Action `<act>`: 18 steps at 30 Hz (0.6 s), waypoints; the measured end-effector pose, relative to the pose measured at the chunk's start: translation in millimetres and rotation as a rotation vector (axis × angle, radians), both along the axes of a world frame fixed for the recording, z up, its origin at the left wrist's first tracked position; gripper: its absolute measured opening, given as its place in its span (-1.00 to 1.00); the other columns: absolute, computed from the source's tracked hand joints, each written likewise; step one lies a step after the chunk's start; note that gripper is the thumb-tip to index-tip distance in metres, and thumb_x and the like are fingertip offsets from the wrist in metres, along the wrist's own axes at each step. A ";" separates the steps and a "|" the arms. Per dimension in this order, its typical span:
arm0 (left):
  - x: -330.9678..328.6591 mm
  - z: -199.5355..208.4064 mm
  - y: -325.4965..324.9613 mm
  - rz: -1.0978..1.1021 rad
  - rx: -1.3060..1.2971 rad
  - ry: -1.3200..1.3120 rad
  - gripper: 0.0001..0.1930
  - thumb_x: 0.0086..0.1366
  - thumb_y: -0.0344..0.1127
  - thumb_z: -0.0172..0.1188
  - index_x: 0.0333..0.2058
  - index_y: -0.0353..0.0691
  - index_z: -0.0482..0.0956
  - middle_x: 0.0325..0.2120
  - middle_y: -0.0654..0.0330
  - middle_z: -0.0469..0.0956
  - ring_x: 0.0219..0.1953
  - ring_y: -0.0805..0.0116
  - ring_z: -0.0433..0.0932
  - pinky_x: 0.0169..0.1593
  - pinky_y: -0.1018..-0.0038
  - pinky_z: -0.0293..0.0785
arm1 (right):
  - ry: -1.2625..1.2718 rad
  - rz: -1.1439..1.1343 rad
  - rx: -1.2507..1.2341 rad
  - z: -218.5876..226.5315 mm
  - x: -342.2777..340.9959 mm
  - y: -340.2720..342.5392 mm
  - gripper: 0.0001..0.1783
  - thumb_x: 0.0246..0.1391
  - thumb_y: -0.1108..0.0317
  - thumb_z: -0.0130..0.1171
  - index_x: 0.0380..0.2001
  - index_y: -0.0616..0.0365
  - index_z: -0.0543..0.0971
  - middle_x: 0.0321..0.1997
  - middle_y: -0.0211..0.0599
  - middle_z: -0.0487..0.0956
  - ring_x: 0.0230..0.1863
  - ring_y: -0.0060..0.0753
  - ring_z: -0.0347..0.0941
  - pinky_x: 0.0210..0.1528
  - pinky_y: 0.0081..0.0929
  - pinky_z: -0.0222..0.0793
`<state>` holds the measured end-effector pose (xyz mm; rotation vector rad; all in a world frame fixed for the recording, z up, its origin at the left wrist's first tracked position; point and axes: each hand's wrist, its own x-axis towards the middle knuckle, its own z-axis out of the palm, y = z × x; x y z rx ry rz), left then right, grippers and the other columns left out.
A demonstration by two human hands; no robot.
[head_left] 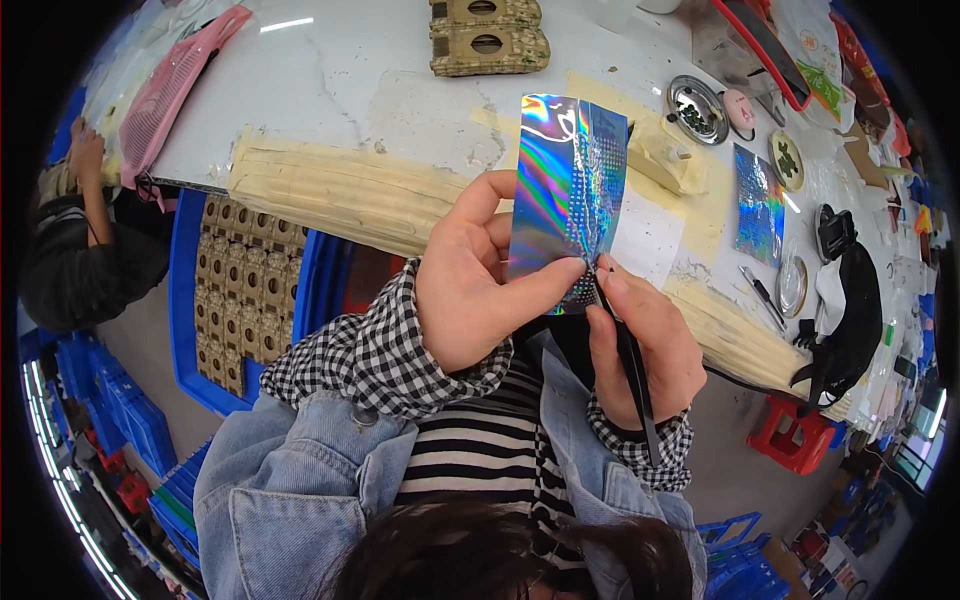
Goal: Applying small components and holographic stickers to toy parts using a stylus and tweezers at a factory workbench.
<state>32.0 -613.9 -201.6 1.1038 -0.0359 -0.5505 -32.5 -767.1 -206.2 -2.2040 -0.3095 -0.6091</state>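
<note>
A shiny holographic sheet (545,170) with rows of small dots is held upright above the table's near edge. My left hand (465,285) grips it from the left, thumb across the lower front and fingers behind. Black tweezers (634,375) are pinched in my right hand (650,345), with their tips at the sheet's lower right, close to my left thumb. Whatever the tips touch is too small to make out. Beyond the sheet, two camouflage-patterned housings (487,60) with oval openings lie on the white table (340,80).
Right of my hands are a metal dish (690,85) of small dark pieces, a second holographic sheet (758,205) and a black bag (850,320). A blue crate (186,300) of housings stands lower left. Another person (65,260) sits far left, near a pink basket (175,100).
</note>
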 end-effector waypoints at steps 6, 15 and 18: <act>1.7 -6.1 -1.5 0.012 -0.093 0.109 -0.50 0.11 -0.58 0.16 0.01 -0.34 0.16 -0.20 0.07 0.53 -0.16 0.42 0.53 -0.10 0.55 0.46 | -0.080 0.033 -0.161 3.4 1.2 3.6 -0.56 -0.25 0.54 0.37 -0.18 0.31 0.53 -0.26 -0.09 0.55 -0.15 -0.11 0.53 -0.15 -0.38 0.51; 2.3 -2.5 -1.1 0.016 -0.112 0.149 -0.48 0.12 -0.56 0.17 0.04 -0.36 0.16 -0.20 0.06 0.52 -0.16 0.41 0.53 -0.09 0.53 0.47 | -0.154 0.080 -0.305 -0.2 1.7 0.6 -0.60 -0.23 0.49 0.36 -0.22 0.33 0.55 -0.25 -0.18 0.54 -0.15 -0.17 0.53 -0.16 -0.39 0.53; 1.9 -3.0 -1.0 0.020 -0.108 0.140 -0.48 0.12 -0.57 0.17 0.04 -0.36 0.16 -0.20 0.06 0.53 -0.16 0.41 0.53 -0.09 0.54 0.47 | -0.146 0.082 -0.312 0.7 1.6 0.7 -0.60 -0.24 0.49 0.36 -0.22 0.33 0.55 -0.24 -0.18 0.54 -0.15 -0.18 0.52 -0.16 -0.41 0.53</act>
